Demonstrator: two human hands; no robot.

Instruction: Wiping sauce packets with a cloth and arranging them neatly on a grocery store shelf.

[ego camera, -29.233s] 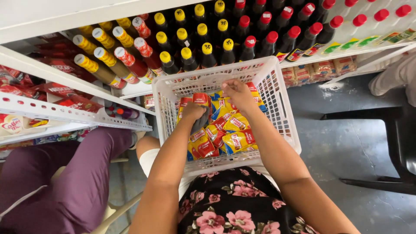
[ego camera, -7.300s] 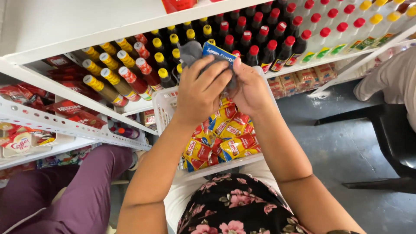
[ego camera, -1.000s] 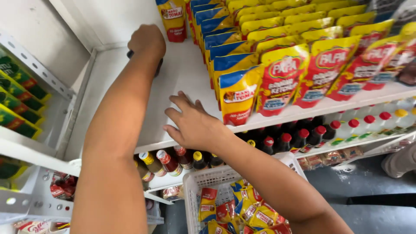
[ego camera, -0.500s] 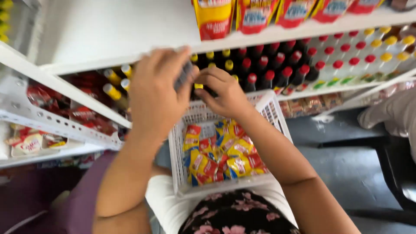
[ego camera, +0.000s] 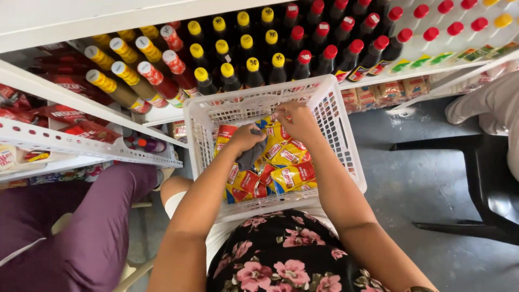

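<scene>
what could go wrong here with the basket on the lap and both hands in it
The white basket rests on the lap with no hand steadying it, so it might tip or slide off. The left hand grips a grey cloth and the right hand pinches a yellow and red packet; a packet could slip. The bottles stand close behind.

White basket open on top, packets filling its floor, both hands inside, bottles crowding twelve o'clock, purple-clad leg blocking eight o'clock, bare floor at three o'clock.
</scene>
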